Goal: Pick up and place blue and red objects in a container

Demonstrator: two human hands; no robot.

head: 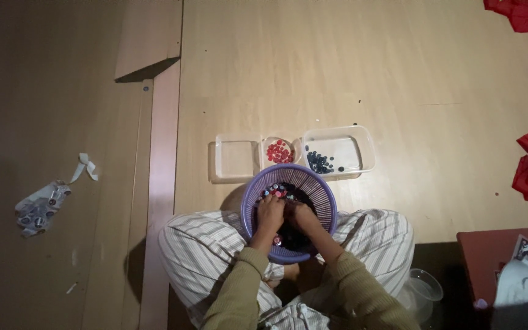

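Two hands deep in the purple basket on the lap: left hand and right hand curled narrow over mixed buttons, grip unclear. Best picking one colour at a time for the red tub and blue tub just beyond.

The light is dim and warm, and it falls brightest on the wooden floor ahead of me, fading to deep shadow at the left and the lower right corner. My body casts a soft shadow by the purple basket, whose inside is murky. The clear containers catch faint glare. Detail is soft and grainy in the dark parts, and the edges bend slightly.
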